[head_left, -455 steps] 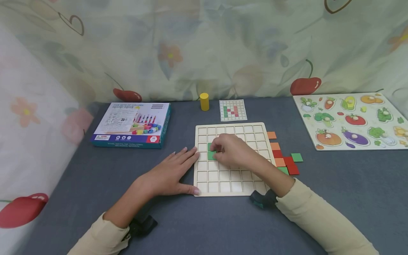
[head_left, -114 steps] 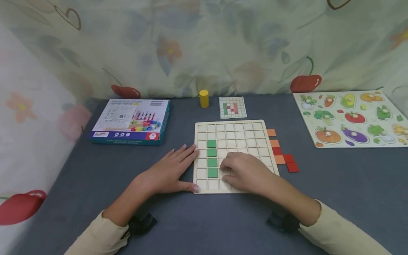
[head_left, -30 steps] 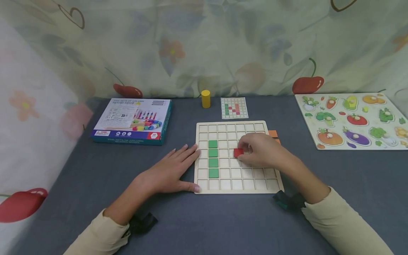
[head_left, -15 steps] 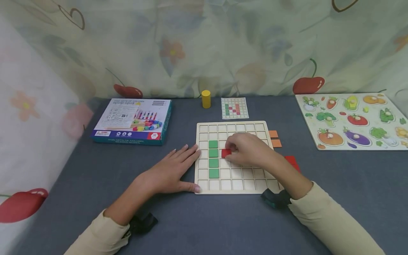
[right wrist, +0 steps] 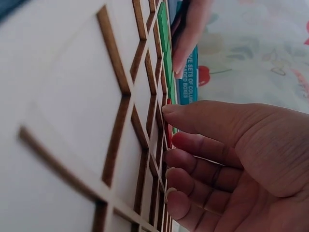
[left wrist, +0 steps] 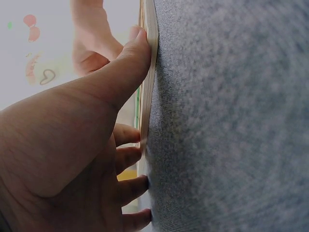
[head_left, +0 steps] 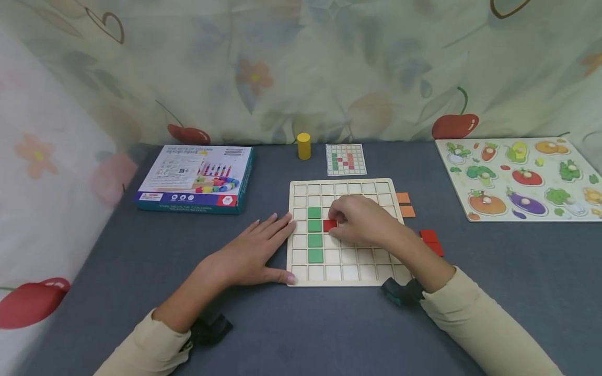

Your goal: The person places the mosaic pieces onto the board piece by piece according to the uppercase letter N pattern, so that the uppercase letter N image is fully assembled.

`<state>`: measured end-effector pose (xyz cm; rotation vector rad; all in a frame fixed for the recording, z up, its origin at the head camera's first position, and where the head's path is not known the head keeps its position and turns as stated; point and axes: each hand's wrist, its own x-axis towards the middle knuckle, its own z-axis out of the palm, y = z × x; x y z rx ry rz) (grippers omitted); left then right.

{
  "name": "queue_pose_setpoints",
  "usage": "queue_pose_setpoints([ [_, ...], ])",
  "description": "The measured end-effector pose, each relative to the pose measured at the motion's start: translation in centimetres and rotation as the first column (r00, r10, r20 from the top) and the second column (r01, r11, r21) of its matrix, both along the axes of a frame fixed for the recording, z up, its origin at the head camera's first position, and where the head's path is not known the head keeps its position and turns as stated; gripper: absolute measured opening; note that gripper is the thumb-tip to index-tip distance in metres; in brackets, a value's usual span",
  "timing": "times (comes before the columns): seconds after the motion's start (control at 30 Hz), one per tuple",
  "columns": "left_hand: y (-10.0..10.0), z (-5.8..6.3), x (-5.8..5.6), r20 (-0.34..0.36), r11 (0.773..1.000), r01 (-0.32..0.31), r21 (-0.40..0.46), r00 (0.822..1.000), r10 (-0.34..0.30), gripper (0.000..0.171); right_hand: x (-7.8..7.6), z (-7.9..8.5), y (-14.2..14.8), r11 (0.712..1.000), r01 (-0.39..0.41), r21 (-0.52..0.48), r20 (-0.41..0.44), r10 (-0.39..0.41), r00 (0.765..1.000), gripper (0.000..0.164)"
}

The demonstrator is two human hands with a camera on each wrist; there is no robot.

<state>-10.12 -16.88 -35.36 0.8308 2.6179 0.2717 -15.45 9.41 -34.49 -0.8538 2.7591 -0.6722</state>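
Observation:
A wooden grid board (head_left: pixel 348 280) lies on the table. Several green square tiles (head_left: pixel 315 255) fill a column near its left side. My right hand (head_left: pixel 359 222) pinches a red square tile (head_left: pixel 329 226) between thumb and index finger, at the cell just right of the second green tile from the top. In the right wrist view, the thumb and index fingertip meet the red tile (right wrist: pixel 168 128) low over the grid. With fingers spread straight, my left hand (head_left: pixel 244 256) rests along the board's left edge, thumb at the lower corner. The right hand hides several cells.
Orange tiles (head_left: pixel 407 211) and red tiles (head_left: pixel 428 236) lie right of the board, partly behind the right forearm. Behind it are a small pattern card (head_left: pixel 345 160) and a yellow cylinder (head_left: pixel 303 146). A boxed bead set (head_left: pixel 195 177) sits left, a vegetable puzzle board (head_left: pixel 498 180) right.
The green column has grown from the earliest frame. My right hand has carried a red tile leftward across the board to beside the green column. My left hand has stayed at the edge.

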Motion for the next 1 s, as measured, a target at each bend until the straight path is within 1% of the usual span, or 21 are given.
queue_pose_setpoints([
  [0.17,0.0,0.0,0.0,-0.001,1.0,0.0,0.004,1.0,0.0,0.11,0.2,-0.1,0.3,1.0,-0.006,-0.004,-0.013,0.006,1.0,0.018],
  [0.27,0.0,-0.1,0.0,0.002,1.0,0.001,0.008,1.0,-0.001,0.109,0.4,-0.1,0.9,1.0,0.012,-0.009,-0.021,-0.012,1.0,0.018],
  [0.37,-0.1,-0.1,0.0,0.004,1.0,0.003,0.01,1.0,-0.003,0.109,0.8,0.0,2.1,0.999,0.033,-0.04,-0.028,-0.034,0.999,0.017],
  [0.47,-0.1,-0.1,0.0,0.003,1.0,0.007,0.012,1.0,-0.007,0.109,1.3,0.0,3.7,0.996,0.038,-0.086,-0.022,-0.04,0.999,0.016],
  [0.57,0.0,-0.1,0.0,0.003,1.0,0.008,0.012,1.0,-0.008,0.109,1.9,0.2,5.5,0.994,0.047,-0.101,-0.021,-0.05,0.999,0.015],
  [0.77,0.0,0.0,0.0,0.005,1.0,0.003,0.01,1.0,-0.003,0.11,2.9,0.4,9.3,0.994,0.088,-0.068,-0.052,-0.091,0.994,0.017],
  [0.87,0.0,0.0,0.0,0.005,1.0,0.004,0.012,1.0,-0.004,0.11,3.3,0.4,11.2,0.991,0.128,-0.047,-0.036,-0.129,0.991,0.019],
  [1.0,0.0,-0.1,0.0,0.0,1.0,0.007,0.015,1.0,-0.007,0.11,3.5,0.1,13.7,0.985,0.171,-0.019,-0.039,-0.172,0.984,0.021],
])
